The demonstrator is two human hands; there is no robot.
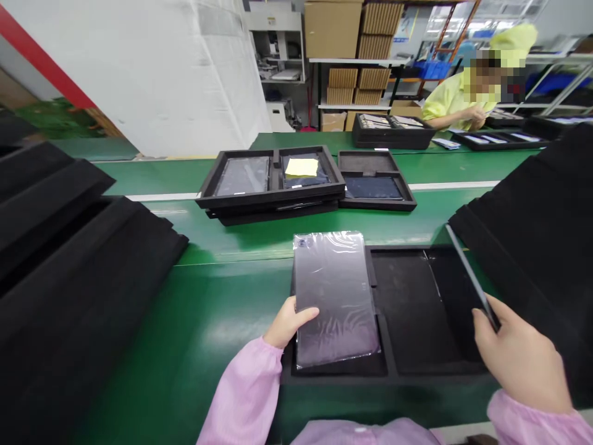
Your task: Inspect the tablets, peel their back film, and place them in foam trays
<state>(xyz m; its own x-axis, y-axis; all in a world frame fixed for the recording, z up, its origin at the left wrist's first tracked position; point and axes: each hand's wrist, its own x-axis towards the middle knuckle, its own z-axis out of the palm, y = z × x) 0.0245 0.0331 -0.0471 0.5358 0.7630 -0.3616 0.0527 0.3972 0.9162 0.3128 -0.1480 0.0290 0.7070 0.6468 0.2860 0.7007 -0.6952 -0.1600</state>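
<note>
My left hand (288, 322) grips the left edge of a grey tablet (336, 290) wrapped in clear film, thumb on top. This tablet is tilted over the left compartment of a black foam tray (391, 355). At the right, my right hand (521, 352) pinches a second tablet (471, 272) by its lower edge. That one stands steeply tilted, almost edge-on to me, over the tray's right compartment. Its dark face points left, and my palm hides its lower end.
Stacked foam trays (273, 201) with wrapped tablets and a yellow note (301, 167) lie ahead, beside another tray (407, 201). Black foam piles rise at left (83, 266) and right (537, 228). A co-worker in yellow (451, 99) sits across the green bench (185, 327).
</note>
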